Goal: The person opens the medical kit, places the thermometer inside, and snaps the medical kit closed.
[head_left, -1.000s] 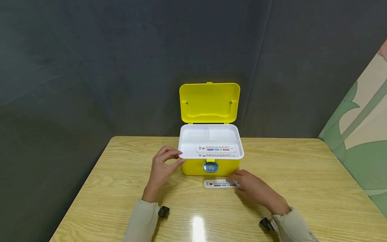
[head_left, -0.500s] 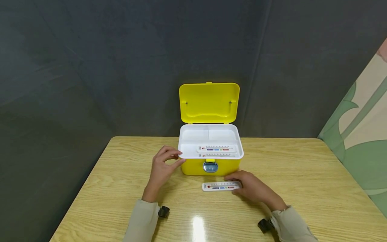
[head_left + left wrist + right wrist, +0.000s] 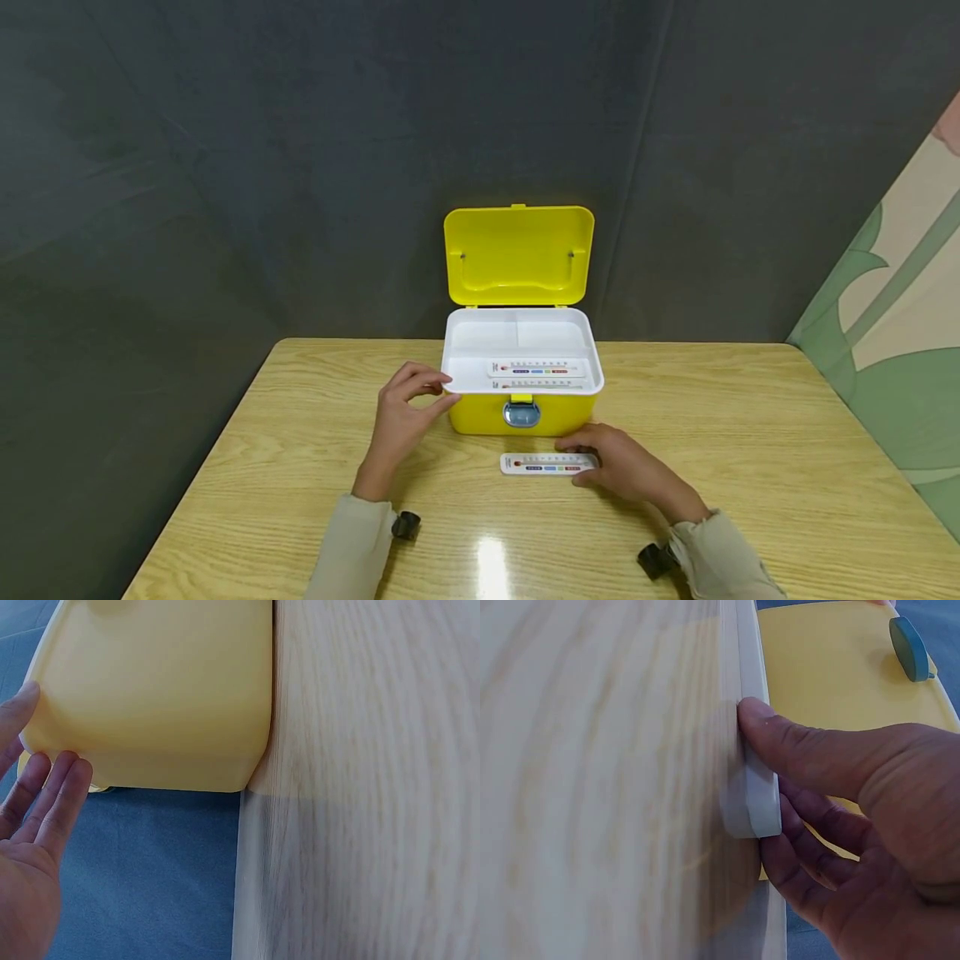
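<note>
A yellow storage box point(image 3: 480, 415) stands with its lid point(image 3: 521, 250) raised and a white divided tray point(image 3: 480, 335) at its top. My left hand point(image 3: 401, 425) holds the tray's front left corner, thumb in front and fingers along the side. On the table before the box lies a white thermometer point(image 3: 536, 468) with a red bulb mark and coloured bands. My right hand point(image 3: 618, 462) pinches its right end; in the right wrist view the thumb point(image 3: 780, 742) is on the near edge and the fingers at the far edge. Two similar thermometers point(image 3: 537, 367) lie in the tray's front compartment.
A grey-blue clasp point(image 3: 522, 414) hangs on the box's front. Behind the wooden table point(image 3: 322, 467) rises a dark cloth backdrop point(image 3: 337, 208), and a wall with a painted leaf pattern point(image 3: 900, 333) borders it on the right.
The thermometer at my right hand has shifted slightly left and toward me, mostly in the first half second, and the hand has moved slightly with it. My left hand and the box keep still.
</note>
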`<state>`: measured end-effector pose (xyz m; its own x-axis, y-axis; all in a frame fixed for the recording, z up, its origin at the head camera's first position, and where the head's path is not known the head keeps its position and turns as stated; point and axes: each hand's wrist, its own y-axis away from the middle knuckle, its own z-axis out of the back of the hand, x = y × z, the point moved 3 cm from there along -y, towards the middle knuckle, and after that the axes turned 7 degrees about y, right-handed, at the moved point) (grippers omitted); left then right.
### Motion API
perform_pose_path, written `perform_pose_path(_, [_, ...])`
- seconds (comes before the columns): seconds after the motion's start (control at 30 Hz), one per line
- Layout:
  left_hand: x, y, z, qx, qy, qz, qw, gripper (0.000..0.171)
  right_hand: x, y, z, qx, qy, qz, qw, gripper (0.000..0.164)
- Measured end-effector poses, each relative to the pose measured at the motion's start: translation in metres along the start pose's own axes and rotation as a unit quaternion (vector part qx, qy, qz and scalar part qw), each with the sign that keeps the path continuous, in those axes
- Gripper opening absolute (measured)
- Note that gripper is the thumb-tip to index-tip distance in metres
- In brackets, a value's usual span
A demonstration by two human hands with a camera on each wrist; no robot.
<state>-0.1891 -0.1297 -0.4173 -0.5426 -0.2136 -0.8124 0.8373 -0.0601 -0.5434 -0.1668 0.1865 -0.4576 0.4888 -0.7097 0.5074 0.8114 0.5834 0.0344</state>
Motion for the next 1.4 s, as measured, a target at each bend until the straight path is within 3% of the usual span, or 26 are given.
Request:
perform_pose_path(0.4, [-0.034,-0.002,0.000,0.005,-0.009,-0.040,0.9991,0.020,0.000,-0.001,0.000,0.005,0.010,-0.007,1.000,0.042])
perform_pose_path(1.07, [-0.032,-0.002,0.000,0.011,-0.006,-0.038,0.9992,0.021,0.003,0.000,0.000,0.011,0.042,0.004,0.999,0.037])
perform_pose_path(1.4, [-0.032,-0.002,0.000,0.006,-0.011,-0.026,0.9996,0.021,0.015,0.004,0.009,-0.018,0.061,0.035,0.997,0.036])
